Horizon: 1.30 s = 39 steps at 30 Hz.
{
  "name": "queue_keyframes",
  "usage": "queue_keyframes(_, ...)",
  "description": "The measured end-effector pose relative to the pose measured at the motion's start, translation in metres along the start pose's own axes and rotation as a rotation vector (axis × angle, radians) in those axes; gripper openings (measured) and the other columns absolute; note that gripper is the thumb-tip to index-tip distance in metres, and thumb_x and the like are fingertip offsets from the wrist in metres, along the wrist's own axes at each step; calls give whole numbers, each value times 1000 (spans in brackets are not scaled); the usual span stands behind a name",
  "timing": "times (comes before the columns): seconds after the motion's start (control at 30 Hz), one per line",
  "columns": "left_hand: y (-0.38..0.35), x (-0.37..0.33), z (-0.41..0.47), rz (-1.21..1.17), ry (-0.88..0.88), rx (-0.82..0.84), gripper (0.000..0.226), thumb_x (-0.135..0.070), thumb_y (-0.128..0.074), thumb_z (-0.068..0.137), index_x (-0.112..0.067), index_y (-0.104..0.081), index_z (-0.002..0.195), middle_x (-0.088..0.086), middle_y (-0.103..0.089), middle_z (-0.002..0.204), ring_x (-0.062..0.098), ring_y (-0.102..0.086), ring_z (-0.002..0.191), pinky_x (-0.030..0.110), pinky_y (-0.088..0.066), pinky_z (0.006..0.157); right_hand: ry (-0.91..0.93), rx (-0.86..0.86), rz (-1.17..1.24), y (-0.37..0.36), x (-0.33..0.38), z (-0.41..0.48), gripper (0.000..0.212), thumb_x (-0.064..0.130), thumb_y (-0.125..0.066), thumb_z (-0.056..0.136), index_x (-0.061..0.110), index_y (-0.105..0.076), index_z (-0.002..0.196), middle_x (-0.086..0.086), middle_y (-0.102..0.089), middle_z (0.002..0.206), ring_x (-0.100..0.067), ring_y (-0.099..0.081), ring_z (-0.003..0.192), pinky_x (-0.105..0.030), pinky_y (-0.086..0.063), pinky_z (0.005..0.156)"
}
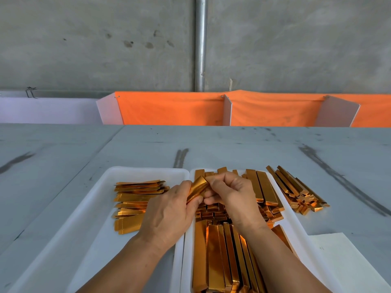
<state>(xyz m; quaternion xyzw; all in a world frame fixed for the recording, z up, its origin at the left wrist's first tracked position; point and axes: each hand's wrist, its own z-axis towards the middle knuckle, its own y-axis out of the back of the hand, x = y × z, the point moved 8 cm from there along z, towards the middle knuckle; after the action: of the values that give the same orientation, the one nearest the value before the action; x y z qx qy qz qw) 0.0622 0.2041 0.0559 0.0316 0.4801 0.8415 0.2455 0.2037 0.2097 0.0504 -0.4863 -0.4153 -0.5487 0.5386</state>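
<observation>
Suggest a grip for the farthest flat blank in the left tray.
Likely pinch its right end from the far side: the flat blank lies crosswise in the left tray at the far edge of the fanned stack, that end exposed, clear of the left hand.

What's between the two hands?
In the head view, one partly folded gold foil strip: the left hand grips its lower end, the right hand pinches its upper end.

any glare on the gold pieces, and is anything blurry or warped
Head view: bright orange glare patches on the gold boxes in the right tray; head view: light is soft and even, shadows faint; head view: the gold strip pinched by the left hand and right hand looks sharp; head view: the wide lens splays the left tray and right tray outward toward the bottom edge.
</observation>
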Motion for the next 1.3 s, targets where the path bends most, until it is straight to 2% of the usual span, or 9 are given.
queue_keyframes(0.23,0,-2,1,31,-5,21,42,-57,-31,95,-28,-46,122,-12,-60,92,7,-61,72,20,-51,62,15,-36,-77,-1,2,1,7,14,-72,88,8,-70,85,-8,-72,68,-15,-70,57,-21,-56,58)
queue_keyframes(0.7,0,-3,0,57,-16,3,43,-57,-34,95,-29,-48,123,-12,-62,94,7,-61,74,13,-39,56,24,-27,-119,-1,2,1,6,16,-69,90,13,-73,94,-5,-71,67,-13,-66,55,-21,-56,59)
queue_keyframes(0.83,-1,0,0,22,-5,8,40,-59,-42,94,-29,-50,119,-13,-57,88,5,-49,67,9,-25,51,5,-53,-169,2,-1,2,5,16,-69,91,15,-73,91,-5,-71,65,-12,-66,53,-19,-54,58)
queue_keyframes(0.9,1,3,2,-32,25,0,46,-60,-51,89,-32,-49,125,-14,-58,95,4,-49,70,10,-30,54,8,-83,-167,4,0,2,5,17,-68,92,19,-72,89,-2,-71,63,-11,-67,53,-16,-53,57)
queue_keyframes(1.0,5,13,5,-193,145,-6,70,-61,-66,77,-38,-37,137,-16,-52,104,2,-53,77,16,-41,64,-4,-186,-120,18,-1,5,7,17,-67,93,21,-71,88,-1,-71,63,-9,-68,55,-15,-53,57)
queue_keyframes(1.07,6,28,5,-399,278,-37,76,-53,-76,72,-41,-37,136,-19,-51,101,2,-54,82,20,-47,67,-34,-241,-55,27,-4,7,7,17,-65,94,19,-70,90,0,-72,64,-10,-69,57,-15,-53,57)
queue_keyframes(1.13,2,41,3,-694,393,-38,65,-40,-81,72,-44,-45,126,-14,-55,98,12,-62,82,29,-56,67,-65,-249,6,29,-7,7,7,17,-65,94,18,-70,90,0,-72,64,-10,-70,57,-15,-54,58)
queue_keyframes(1.23,-5,41,4,-1149,436,-17,49,-20,-84,73,-43,-63,110,-1,-67,91,21,-70,73,26,-57,65,-106,-224,55,24,-11,8,7,18,-64,95,15,-70,92,0,-71,62,-10,-69,56,-14,-52,56)
queue_keyframes(1.3,-6,36,6,-1338,430,21,48,-18,-85,69,-39,-68,108,0,-71,91,21,-71,81,26,-56,69,-131,-206,82,22,-14,9,9,19,-64,95,12,-69,94,0,-70,62,-9,-68,55,-14,-53,56)
